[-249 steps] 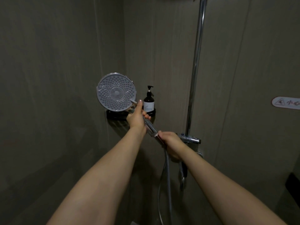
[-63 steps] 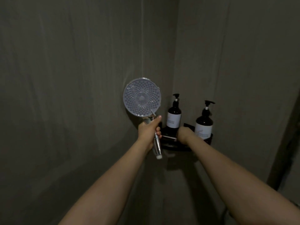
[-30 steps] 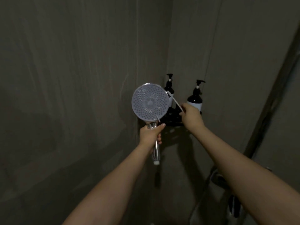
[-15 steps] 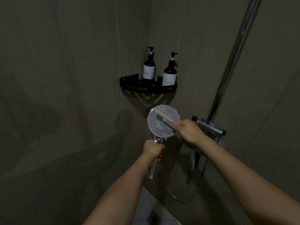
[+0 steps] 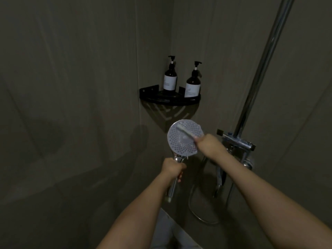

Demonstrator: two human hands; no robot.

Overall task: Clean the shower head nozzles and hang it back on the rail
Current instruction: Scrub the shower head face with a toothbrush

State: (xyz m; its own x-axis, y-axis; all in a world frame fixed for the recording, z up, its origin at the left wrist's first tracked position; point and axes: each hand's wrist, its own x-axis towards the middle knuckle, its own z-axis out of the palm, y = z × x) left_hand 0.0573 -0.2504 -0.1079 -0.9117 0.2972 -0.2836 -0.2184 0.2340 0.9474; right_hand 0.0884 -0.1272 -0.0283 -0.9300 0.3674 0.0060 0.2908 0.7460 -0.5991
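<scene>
Now mid-scrub, frame centre: left hand point(image 5: 171, 167) fisted round the shower head point(image 5: 181, 141) handle, right hand point(image 5: 208, 145) pinching a toothbrush point(image 5: 186, 131) laid across the nozzle face; next, presumably more strokes, then rehanging on the rail point(image 5: 260, 69), upper right.
</scene>
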